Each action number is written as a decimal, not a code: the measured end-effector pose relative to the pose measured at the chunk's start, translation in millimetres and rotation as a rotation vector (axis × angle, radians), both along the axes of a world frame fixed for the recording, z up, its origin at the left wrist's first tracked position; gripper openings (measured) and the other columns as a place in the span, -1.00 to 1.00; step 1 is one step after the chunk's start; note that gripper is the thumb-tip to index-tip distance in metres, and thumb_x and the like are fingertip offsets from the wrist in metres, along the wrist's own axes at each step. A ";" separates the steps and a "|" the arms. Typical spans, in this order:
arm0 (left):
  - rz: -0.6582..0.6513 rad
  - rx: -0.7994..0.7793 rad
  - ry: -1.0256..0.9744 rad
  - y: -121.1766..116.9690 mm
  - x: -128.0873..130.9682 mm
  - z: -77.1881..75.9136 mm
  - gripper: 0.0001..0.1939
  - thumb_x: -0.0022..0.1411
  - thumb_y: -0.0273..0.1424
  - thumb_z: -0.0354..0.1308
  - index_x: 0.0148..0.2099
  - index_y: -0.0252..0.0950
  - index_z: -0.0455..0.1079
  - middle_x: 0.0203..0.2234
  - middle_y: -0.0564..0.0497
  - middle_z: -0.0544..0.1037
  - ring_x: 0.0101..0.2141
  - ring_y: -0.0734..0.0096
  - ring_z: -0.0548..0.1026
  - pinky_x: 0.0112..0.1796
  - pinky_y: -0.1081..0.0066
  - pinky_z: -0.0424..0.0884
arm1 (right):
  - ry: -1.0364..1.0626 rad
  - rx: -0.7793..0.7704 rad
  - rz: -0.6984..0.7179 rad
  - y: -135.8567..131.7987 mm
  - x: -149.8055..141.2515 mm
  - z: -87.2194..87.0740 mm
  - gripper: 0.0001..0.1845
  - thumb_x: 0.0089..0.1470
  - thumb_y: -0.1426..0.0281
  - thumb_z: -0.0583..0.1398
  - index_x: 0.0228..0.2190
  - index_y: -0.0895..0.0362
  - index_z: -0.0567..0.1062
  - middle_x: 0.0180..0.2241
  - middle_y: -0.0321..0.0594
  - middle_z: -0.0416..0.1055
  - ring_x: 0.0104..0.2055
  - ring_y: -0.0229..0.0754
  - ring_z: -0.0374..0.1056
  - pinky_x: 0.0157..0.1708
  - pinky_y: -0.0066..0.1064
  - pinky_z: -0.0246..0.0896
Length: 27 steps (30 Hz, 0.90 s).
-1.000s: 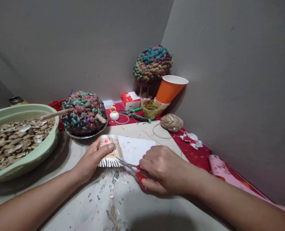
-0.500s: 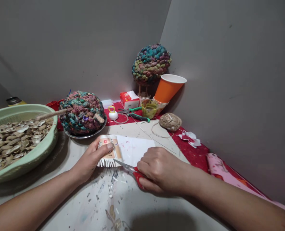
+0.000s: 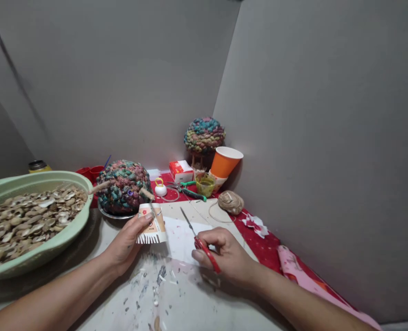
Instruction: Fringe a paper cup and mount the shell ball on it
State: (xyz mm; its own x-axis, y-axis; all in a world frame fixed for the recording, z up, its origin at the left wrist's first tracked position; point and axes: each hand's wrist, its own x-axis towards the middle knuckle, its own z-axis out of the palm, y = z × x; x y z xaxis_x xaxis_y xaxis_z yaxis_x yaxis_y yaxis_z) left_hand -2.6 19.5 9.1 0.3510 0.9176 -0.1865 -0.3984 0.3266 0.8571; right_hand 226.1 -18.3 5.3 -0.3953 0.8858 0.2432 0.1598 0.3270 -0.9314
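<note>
My left hand (image 3: pixel 126 246) grips a flattened paper cup piece (image 3: pixel 151 224), orange and white with a fringe cut along its lower edge, lifted a little off the table. Its white part (image 3: pixel 181 236) spreads to the right on the table. My right hand (image 3: pixel 224 255) holds red-handled scissors (image 3: pixel 200 241), blades closed and pointing up and away from the paper. Small paper clippings (image 3: pixel 159 276) lie on the table in front of both hands.
A green basin of shells (image 3: pixel 28 220) stands at left. Behind sit a multicoloured woven ball on a metal plate (image 3: pixel 123 186), a second ball on a stand (image 3: pixel 204 135), an orange cup (image 3: pixel 224 162), a yellow cup (image 3: pixel 205 184), pliers (image 3: pixel 186 189), twine (image 3: pixel 230 201) and a red box (image 3: pixel 180 170).
The scissors have left the fringe edge and swung upright, blades pointing away. My left hand raised the cup piece slightly. The camera tilted up and back.
</note>
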 end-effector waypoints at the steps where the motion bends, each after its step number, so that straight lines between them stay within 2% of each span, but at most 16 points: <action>1: 0.004 0.007 -0.008 -0.2 -0.6 1.2 -0.64 0.20 -0.27 0.32 0.00 -0.34 0.55 -0.30 -0.07 0.71 -0.35 0.33 0.60 -0.21 0.43 0.44 | 0.026 -0.033 -0.007 0.5 -1.8 1.5 -0.43 0.10 0.05 0.23 -0.67 0.10 0.12 -0.66 -0.44 -0.04 -0.60 -0.36 -0.13 -0.56 -0.45 -0.17; 2: 0.006 0.002 -0.014 -0.3 -1.1 2.1 -0.61 0.22 -0.26 0.31 0.05 -0.33 0.53 -0.26 -0.08 0.71 -0.31 0.30 0.62 -0.17 0.41 0.45 | 0.051 -0.057 -0.001 1.0 -3.5 2.7 -0.41 0.11 -0.04 0.20 -0.66 0.11 0.18 -0.66 -0.41 0.03 -0.60 -0.35 -0.08 -0.56 -0.45 -0.14; 4: 0.019 0.004 -0.035 -0.3 -2.2 2.9 -0.61 0.23 -0.28 0.30 0.07 -0.32 0.51 -0.23 -0.09 0.71 -0.27 0.30 0.62 -0.15 0.41 0.45 | 0.258 -0.231 0.010 1.6 -6.4 3.7 -0.40 -0.03 -0.09 0.31 -0.64 0.16 0.32 -0.63 -0.35 0.18 -0.56 -0.33 0.04 -0.52 -0.45 -0.04; 6: 0.034 0.001 -0.063 -0.4 -3.0 2.9 -0.63 0.23 -0.29 0.29 0.05 -0.34 0.51 -0.22 -0.10 0.70 -0.26 0.29 0.63 -0.14 0.40 0.46 | 0.288 -0.272 0.023 -0.1 -9.5 2.4 -0.40 -0.03 -0.11 0.30 -0.61 0.18 0.36 -0.60 -0.30 0.24 -0.53 -0.30 0.13 -0.49 -0.45 0.07; 9: 0.072 -0.017 -0.056 -2.3 -3.6 3.4 -0.65 0.16 -0.32 0.35 -0.01 -0.34 0.52 -0.30 -0.06 0.69 -0.36 0.36 0.61 -0.27 0.45 0.47 | 0.315 -0.349 0.036 -7.1 -16.7 -3.2 -0.40 0.05 -0.12 0.24 -0.56 0.20 0.41 -0.52 -0.25 0.30 -0.53 -0.30 0.21 -0.50 -0.44 0.20; 11: 0.083 -0.016 -0.044 -5.4 -3.6 4.7 -0.61 0.13 -0.32 0.38 0.00 -0.30 0.49 -0.32 -0.01 0.68 -0.42 0.41 0.59 -0.34 0.48 0.46 | 0.424 -0.451 0.022 -12.7 -23.4 -7.0 -0.40 0.04 -0.12 0.26 -0.52 0.21 0.44 -0.45 -0.18 0.39 -0.48 -0.27 0.30 -0.50 -0.46 0.24; 13: 0.081 -0.001 -0.034 -9.6 -3.1 6.9 -0.55 0.11 -0.30 0.39 0.04 -0.25 0.45 -0.32 0.03 0.67 -0.43 0.43 0.58 -0.38 0.49 0.44 | 0.512 -0.469 -0.001 -17.4 -30.0 -8.6 -0.40 0.05 -0.12 0.26 -0.53 0.21 0.43 -0.39 -0.09 0.47 -0.42 -0.23 0.37 -0.47 -0.45 0.30; 17: 0.050 0.053 -0.002 -17.0 -1.0 10.2 -0.50 0.11 -0.28 0.39 0.09 -0.20 0.40 -0.31 0.07 0.66 -0.39 0.39 0.59 -0.39 0.49 0.42 | 0.640 -0.505 -0.017 -21.8 -34.4 -6.4 -0.39 -0.01 -0.12 0.31 -0.41 0.24 0.47 -0.26 0.02 0.53 -0.34 -0.17 0.47 -0.48 -0.45 0.33; 22: -0.026 0.106 0.013 -18.7 2.4 7.7 -0.52 0.16 -0.33 0.35 0.12 -0.25 0.40 -0.19 -0.04 0.68 -0.29 0.29 0.62 -0.27 0.42 0.46 | 0.715 -0.541 -0.046 -20.8 -25.5 -6.7 -0.39 -0.03 -0.11 0.32 -0.33 0.24 0.46 -0.32 0.01 0.55 -0.38 -0.16 0.50 -0.52 -0.47 0.35; 27: -0.114 0.207 0.030 -16.1 1.2 4.8 -0.49 0.19 -0.34 0.34 0.17 -0.22 0.35 -0.09 -0.08 0.64 -0.09 0.18 0.59 -0.09 0.34 0.46 | 0.696 -0.471 -0.127 -19.6 -17.8 -2.3 -0.42 -0.01 -0.07 0.32 -0.36 0.25 0.49 -0.34 0.01 0.56 -0.38 -0.15 0.51 -0.51 -0.47 0.34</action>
State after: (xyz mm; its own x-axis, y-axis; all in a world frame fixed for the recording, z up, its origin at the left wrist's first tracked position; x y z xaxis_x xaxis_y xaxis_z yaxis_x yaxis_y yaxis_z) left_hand -1.4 3.4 13.9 0.4514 0.8923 -0.0106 -0.3421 0.1840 0.9215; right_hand 208.3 -38.0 3.0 -0.1828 0.9831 -0.0113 -0.4912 -0.1012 -0.8651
